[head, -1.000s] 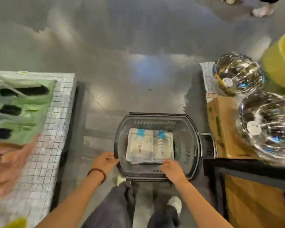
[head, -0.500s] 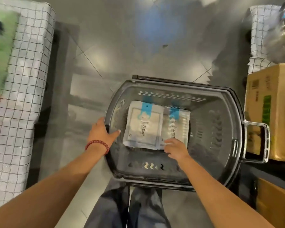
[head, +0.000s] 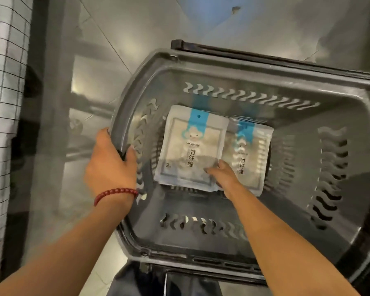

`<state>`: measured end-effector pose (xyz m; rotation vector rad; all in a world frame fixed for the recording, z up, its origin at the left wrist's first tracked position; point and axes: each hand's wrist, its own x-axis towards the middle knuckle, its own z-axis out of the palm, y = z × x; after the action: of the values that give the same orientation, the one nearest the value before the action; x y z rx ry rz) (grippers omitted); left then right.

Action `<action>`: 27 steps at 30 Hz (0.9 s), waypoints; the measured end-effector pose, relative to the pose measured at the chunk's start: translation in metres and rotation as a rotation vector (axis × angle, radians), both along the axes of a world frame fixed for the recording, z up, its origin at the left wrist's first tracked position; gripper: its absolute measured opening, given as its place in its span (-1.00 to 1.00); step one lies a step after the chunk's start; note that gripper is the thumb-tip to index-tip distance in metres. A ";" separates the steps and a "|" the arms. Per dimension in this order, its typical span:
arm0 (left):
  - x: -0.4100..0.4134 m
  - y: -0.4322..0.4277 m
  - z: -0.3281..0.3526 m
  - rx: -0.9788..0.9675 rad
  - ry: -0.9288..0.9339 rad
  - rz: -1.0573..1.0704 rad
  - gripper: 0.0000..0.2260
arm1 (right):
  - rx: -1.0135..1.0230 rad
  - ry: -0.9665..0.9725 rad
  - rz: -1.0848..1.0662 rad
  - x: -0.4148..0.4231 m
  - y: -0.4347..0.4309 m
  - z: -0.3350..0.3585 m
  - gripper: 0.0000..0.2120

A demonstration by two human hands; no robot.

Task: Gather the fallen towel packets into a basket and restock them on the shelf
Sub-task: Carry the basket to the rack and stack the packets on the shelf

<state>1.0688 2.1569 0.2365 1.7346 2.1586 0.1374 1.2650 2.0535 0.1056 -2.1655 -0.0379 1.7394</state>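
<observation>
Floor (head: 179, 22) w/ basket (head: 244, 68), R side off-frame

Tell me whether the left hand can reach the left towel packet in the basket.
Probably yes: the basket is open on top and the left packet lies just inside the rim the left hand grips, though it must let go first. The right hand pinches that packet's corner.

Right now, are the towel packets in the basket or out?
In: the towel packets lie flat, side by side, on the basket floor.
</observation>
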 end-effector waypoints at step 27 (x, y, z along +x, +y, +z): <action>0.032 0.002 0.032 -0.673 -0.579 0.103 -0.26 | 0.540 0.462 -0.612 0.006 -0.025 0.097 -0.59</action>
<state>1.1008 2.1591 0.2683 1.0369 1.6034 -0.0559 1.2705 2.0283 0.2022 -1.1946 0.2230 1.5731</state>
